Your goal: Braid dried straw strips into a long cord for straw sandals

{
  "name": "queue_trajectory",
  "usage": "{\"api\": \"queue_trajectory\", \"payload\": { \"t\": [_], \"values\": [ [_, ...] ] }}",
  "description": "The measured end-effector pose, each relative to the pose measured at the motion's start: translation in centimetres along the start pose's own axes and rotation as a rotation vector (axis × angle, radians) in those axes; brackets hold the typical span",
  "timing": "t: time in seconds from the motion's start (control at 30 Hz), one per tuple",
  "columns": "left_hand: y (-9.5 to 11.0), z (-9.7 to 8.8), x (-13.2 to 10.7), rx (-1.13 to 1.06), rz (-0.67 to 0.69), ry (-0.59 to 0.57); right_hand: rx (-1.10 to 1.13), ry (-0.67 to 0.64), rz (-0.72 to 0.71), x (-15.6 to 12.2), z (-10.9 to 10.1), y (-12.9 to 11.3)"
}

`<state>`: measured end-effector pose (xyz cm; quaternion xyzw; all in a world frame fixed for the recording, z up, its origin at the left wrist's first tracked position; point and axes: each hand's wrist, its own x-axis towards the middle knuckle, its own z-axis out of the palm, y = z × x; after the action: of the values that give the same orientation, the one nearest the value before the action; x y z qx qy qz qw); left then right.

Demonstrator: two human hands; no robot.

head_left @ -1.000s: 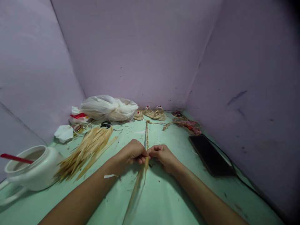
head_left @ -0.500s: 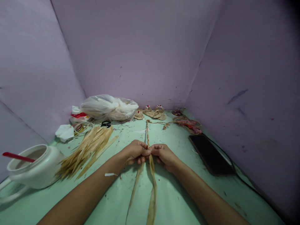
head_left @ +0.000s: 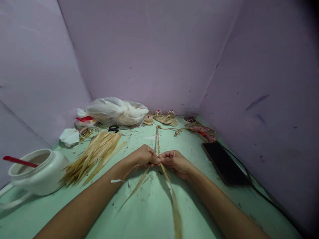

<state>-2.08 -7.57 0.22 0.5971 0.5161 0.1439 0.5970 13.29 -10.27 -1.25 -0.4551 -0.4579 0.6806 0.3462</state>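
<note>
A thin twisted cord of dried plant fibre (head_left: 158, 141) runs from the back of the green table toward me. At its near end my left hand (head_left: 147, 156) and my right hand (head_left: 175, 162) meet, each pinching the fibre between thumb and fingers. Below the left hand a narrow loose strip (head_left: 136, 190) trails down to the left. From the right hand a longer, wider strip (head_left: 175, 205) hangs toward the front edge. Fingertips hide the point where the strips join the cord. Left of my hands lies a bundle of dried strips (head_left: 96, 156).
A white pot (head_left: 42, 179) with a red stick stands at left. Behind are a plastic bag (head_left: 117, 111), black-handled scissors (head_left: 114, 128) and small woven slippers (head_left: 161, 118). On the right lie a dark phone (head_left: 225, 164), its cable and a reddish tangle (head_left: 203, 131). Purple walls surround the table.
The loose strips have spread apart: the narrow one swung left, the wide one right. Both hands keep pinching the fibre at about the same place. The view shifted slightly.
</note>
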Motion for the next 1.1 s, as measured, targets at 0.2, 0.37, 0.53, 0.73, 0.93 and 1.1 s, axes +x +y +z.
{"api": "queue_trajectory", "payload": {
  "t": [0.2,0.37,0.53,0.73,0.93,1.1],
  "values": [
    [0.4,0.0,-0.1,0.081,-0.088,0.009,-0.164,0.027,-0.055,0.6,-0.2,0.5],
    [0.1,0.8,0.3,0.105,-0.016,0.156,-0.424,0.152,-0.163,1.1,-0.3,1.2],
    [-0.6,1.6,0.6,0.152,0.046,0.237,-0.776,0.275,-0.235,0.4,-0.5,1.0],
    [-0.1,2.7,0.1,0.022,0.072,0.291,-0.857,0.433,-0.096,-0.7,0.6,-0.2],
    [1.5,2.4,-1.1,-0.171,-0.054,0.185,-1.01,0.517,-0.25,-2.0,2.7,-0.2],
    [0.9,2.3,-0.7,-0.062,0.01,0.238,-1.225,0.399,-0.285,-3.3,3.8,-0.8]
  ]
}}
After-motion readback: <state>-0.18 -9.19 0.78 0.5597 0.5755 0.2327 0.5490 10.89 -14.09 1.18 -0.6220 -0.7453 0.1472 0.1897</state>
